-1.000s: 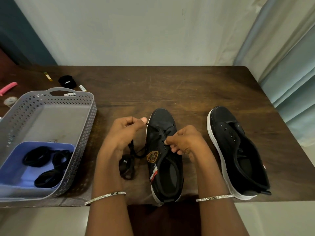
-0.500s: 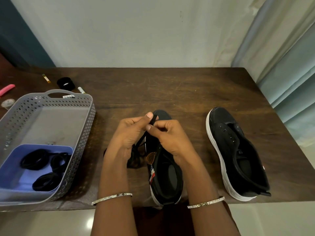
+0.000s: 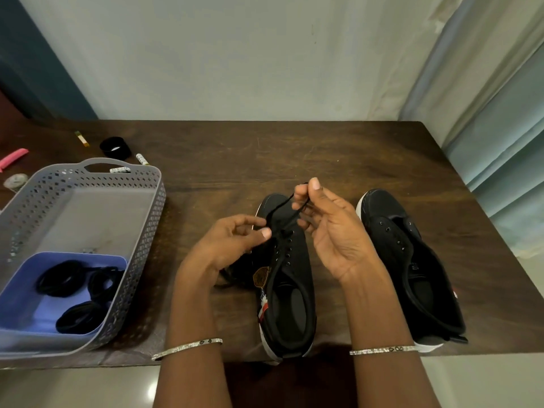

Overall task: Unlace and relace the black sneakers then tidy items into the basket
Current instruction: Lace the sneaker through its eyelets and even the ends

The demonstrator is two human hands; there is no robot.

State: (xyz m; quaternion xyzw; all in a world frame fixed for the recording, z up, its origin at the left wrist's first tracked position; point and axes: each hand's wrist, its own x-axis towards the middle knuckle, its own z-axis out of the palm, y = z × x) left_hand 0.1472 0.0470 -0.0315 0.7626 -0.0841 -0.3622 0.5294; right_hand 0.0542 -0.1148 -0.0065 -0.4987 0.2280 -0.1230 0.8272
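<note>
Black lace (image 3: 283,202) pinched: left hand (image 3: 232,245), right hand (image 3: 332,231) | middle sneaker (image 3: 294,251) heel at near table (image 3: 323,154) edge

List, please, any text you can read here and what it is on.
Nothing reads clearly.
Gold badge on the side of the middle sneaker: too blurred.
White lettering inside the right-hand sneaker: too blurred.
Print on the white tube behind the basket: too small.

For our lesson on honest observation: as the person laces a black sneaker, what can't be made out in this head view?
Head view only:
- Rest of the lace beside the sneaker: hidden behind the left hand.
- Which eyelet the lace enters: black on black, too small.
- Pink item: cut off by the left edge.
- Print on the white tube behind the basket: too small.
</note>
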